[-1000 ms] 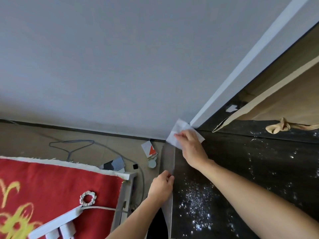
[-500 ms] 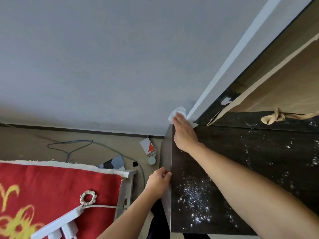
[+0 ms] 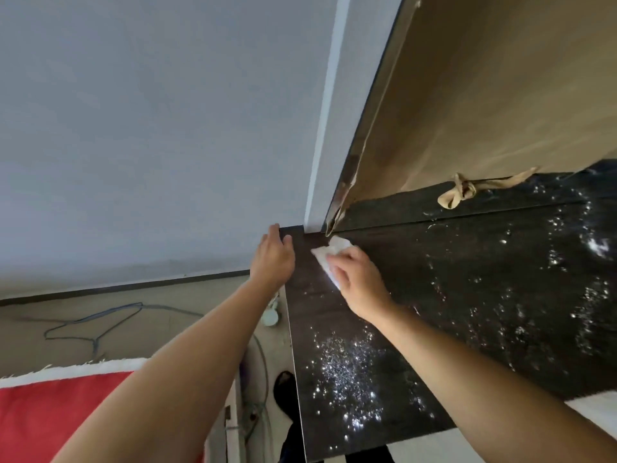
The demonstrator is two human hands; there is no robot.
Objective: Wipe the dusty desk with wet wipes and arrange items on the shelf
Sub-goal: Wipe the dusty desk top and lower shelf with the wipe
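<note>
The dark desk fills the right half of the view, with glinting specks of dust or droplets across it. My right hand presses a white wet wipe flat against the desk near its far left corner. My left hand rests with straight fingers on the desk's left edge, right at the far corner by the wall. The wipe is partly hidden under my right palm.
A brown board leans behind the desk, with a tan knotted strip at its foot. Left of the desk lie a red rug, a blue wire hanger, cables and a small white round object on the floor.
My left hand moved from the near part of the desk's left edge up to the far corner. My right hand drew the wipe back from the corner onto the desk surface.
</note>
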